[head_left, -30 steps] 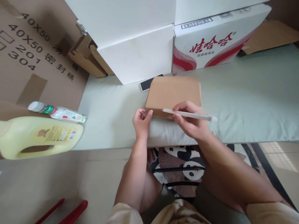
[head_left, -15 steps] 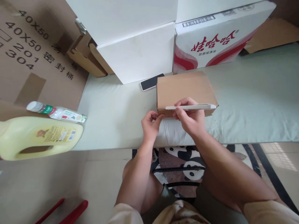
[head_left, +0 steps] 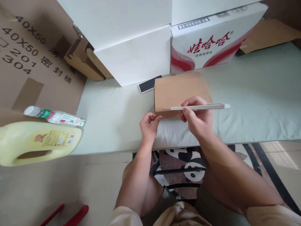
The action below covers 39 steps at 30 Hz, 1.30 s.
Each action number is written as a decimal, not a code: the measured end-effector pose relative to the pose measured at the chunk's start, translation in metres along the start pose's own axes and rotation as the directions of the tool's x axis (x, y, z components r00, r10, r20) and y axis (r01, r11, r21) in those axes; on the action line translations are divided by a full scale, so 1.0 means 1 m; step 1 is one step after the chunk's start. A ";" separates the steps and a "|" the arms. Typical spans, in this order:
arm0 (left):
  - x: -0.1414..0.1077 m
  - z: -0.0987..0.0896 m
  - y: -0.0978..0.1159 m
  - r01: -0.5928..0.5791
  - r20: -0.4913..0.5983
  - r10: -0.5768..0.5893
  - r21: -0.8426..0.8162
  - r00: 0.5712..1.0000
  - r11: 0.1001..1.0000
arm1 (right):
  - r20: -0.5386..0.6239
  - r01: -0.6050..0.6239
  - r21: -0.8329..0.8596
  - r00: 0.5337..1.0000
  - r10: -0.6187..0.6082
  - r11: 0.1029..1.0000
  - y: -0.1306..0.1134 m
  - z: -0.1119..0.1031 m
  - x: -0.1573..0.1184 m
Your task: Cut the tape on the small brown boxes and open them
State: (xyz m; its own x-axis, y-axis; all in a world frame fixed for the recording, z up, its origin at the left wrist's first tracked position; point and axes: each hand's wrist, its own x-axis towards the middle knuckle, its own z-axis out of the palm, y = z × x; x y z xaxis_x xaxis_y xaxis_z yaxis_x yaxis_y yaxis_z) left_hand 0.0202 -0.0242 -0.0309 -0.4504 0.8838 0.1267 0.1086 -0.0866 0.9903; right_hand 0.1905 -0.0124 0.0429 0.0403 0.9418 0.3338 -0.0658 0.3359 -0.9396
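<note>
A closed brown cardboard box lies on the pale green cloth. My right hand grips a slim white cutter-like tool, held level above the box's near edge, its thin tip pointing left. Whether the tip touches the cardboard I cannot tell. At the box's near left corner is my left hand, its thumb and fingers pinched together against the corner; what lies between them, if anything, is too small to make out.
A dark-faced phone lies behind the box. White cartons and a red-and-white carton stand farther back. At left are a clear bottle and a yellow jug.
The white tool and my right hand have moved right relative to the box. My left hand stays at the corner. The whole view has shifted slightly.
</note>
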 end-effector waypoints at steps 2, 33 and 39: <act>0.000 0.000 0.000 -0.009 -0.012 0.008 -0.007 1.000 1.000 | 0.025 -0.007 -0.017 1.000 0.007 1.000 0.002 -0.001 0.001; 0.025 -0.004 0.009 -0.045 -0.266 0.037 -0.021 0.963 0.999 | 0.525 0.576 -0.325 0.769 -0.364 0.750 0.065 -0.026 -0.038; 0.024 -0.004 0.010 -0.037 -0.265 0.025 -0.040 0.964 0.999 | 0.542 0.607 -0.357 0.754 -0.372 0.709 0.065 -0.020 -0.039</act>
State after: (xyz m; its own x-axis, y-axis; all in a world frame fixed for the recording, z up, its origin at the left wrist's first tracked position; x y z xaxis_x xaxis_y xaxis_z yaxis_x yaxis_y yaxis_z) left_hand 0.0069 -0.0062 -0.0180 -0.6666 0.7276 0.1619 0.0897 -0.1374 0.9865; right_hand 0.2045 -0.0278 -0.0324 -0.4851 0.5932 0.6425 0.3339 0.8047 -0.4909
